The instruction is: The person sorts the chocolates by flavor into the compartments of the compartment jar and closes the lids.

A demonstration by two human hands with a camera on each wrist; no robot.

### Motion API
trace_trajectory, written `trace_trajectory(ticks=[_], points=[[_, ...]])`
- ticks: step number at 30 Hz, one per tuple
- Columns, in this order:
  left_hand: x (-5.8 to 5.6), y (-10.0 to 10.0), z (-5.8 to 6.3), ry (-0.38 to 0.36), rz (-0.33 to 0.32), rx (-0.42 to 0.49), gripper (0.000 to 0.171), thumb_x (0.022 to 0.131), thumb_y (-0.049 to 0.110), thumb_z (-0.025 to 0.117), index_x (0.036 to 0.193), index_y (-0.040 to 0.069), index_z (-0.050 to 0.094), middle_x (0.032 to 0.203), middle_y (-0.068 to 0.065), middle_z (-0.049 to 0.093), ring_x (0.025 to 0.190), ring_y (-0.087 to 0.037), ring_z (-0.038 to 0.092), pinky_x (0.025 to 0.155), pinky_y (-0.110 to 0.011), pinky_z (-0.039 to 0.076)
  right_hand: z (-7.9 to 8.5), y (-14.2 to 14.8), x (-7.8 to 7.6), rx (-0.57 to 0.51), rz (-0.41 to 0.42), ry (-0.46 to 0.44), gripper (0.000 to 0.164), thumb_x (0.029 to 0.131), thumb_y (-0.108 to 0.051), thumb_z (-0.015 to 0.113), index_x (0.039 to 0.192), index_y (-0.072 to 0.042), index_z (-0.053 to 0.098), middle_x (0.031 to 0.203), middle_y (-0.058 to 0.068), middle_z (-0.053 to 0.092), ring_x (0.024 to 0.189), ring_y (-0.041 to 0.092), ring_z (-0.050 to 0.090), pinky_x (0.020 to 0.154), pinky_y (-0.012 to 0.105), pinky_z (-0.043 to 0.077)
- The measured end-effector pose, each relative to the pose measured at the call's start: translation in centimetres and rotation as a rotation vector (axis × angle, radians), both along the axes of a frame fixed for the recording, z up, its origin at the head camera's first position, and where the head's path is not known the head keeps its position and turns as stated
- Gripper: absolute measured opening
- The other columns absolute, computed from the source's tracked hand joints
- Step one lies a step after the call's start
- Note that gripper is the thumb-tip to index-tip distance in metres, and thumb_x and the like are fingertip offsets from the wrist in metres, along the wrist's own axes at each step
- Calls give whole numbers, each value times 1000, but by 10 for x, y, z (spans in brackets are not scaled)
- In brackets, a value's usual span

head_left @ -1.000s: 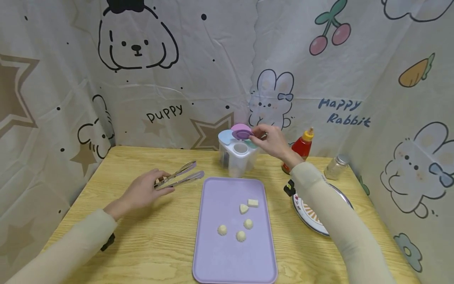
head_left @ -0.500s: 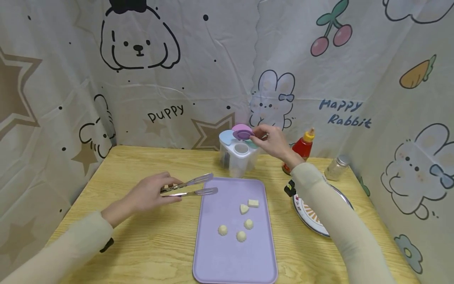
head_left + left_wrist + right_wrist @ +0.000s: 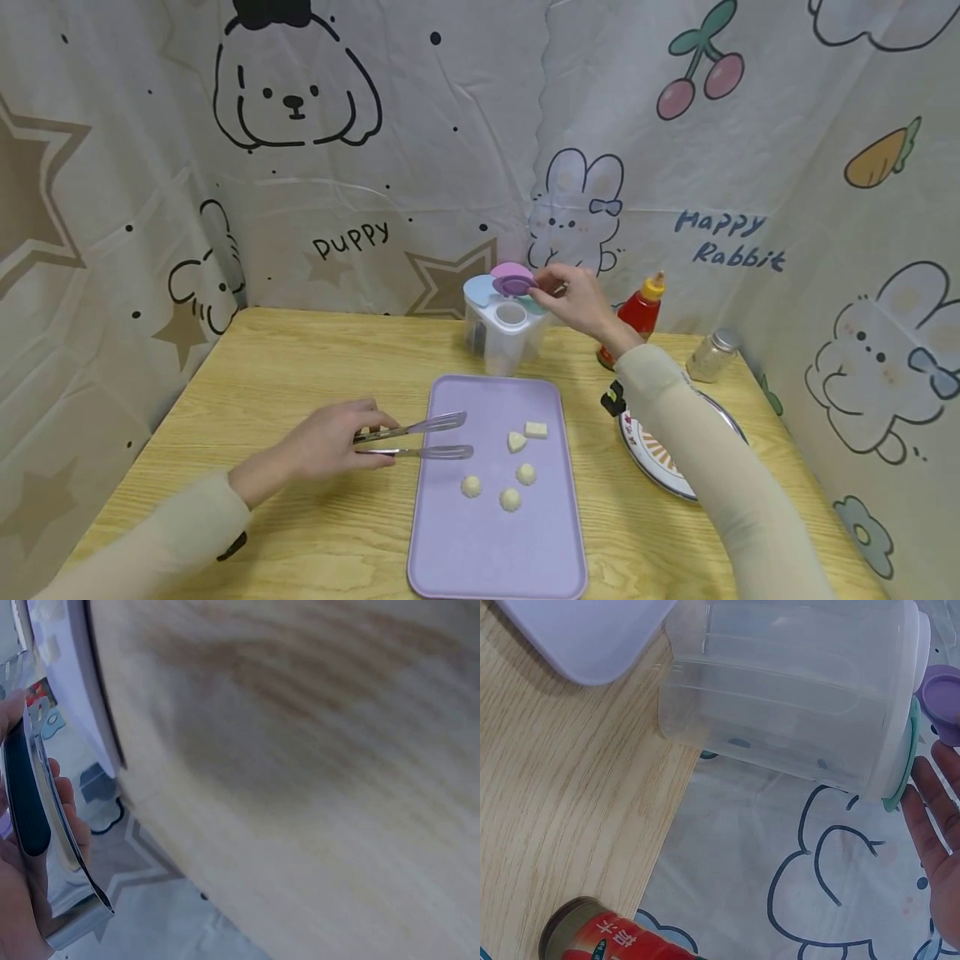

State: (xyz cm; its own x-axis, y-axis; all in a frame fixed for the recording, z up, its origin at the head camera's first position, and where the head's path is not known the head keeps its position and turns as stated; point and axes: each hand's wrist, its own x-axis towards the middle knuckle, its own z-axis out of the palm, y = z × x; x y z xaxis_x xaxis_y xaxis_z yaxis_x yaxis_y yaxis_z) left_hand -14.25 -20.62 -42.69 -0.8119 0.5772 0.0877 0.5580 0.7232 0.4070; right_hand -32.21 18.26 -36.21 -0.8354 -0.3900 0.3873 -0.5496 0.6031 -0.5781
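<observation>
My left hand [image 3: 330, 437] holds metal tongs [image 3: 442, 422], their two arms spread. The tongs' tips are over the left part of a lilac tray [image 3: 495, 558], with nothing between them. Several small pale pieces lie on that tray, among them a block [image 3: 536, 430], a wedge [image 3: 516, 442] and a round one [image 3: 510, 500]. At the back, my right hand [image 3: 573, 300] pinches the raised purple lid [image 3: 513, 285] of a clear container [image 3: 501, 354]. Below this lid a round opening shows. In the right wrist view the fingers [image 3: 922, 825] are near the container's green lid [image 3: 904, 761].
A red sauce bottle [image 3: 641, 312] with a yellow cap stands behind my right forearm. To its right is a small glass jar [image 3: 711, 357] with a metal cap. A patterned plate [image 3: 656, 467] lies partly under the right sleeve. Printed cloth [image 3: 450, 167] surrounds the table.
My left hand has brought the tongs rightward and toward me, from beside the tray to over its left part. The right hand keeps the purple lid raised in the same place.
</observation>
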Motion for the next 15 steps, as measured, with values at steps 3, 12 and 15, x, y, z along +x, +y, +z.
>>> trace_trajectory(ticks=[3, 12, 15], points=[[4, 1, -6, -25, 3, -6, 35, 89, 41, 84, 118, 23, 77, 92, 6, 65, 71, 0, 46, 62, -20, 40, 0, 0, 1, -1, 2, 3, 17, 99, -13, 73, 113, -4, 75, 104, 15, 77, 92, 27, 71, 86, 45, 62], [12, 7, -17, -44, -53, -7, 36, 87, 42, 85, 116, 21, 77, 90, 8, 65, 70, 2, 44, 63, -19, 39, 0, 0, 1, -1, 1, -4, 18, 99, -14, 73, 113, -4, 74, 104, 15, 77, 92, 27, 70, 86, 44, 62], [14, 9, -17, -39, -67, 4, 36, 87, 42, 86, 115, 21, 77, 90, 9, 65, 70, 2, 46, 63, -18, 40, 0, 0, 1, -2, 2, 2, 17, 99, -14, 73, 112, -4, 75, 104, 15, 77, 91, 27, 70, 86, 44, 62]])
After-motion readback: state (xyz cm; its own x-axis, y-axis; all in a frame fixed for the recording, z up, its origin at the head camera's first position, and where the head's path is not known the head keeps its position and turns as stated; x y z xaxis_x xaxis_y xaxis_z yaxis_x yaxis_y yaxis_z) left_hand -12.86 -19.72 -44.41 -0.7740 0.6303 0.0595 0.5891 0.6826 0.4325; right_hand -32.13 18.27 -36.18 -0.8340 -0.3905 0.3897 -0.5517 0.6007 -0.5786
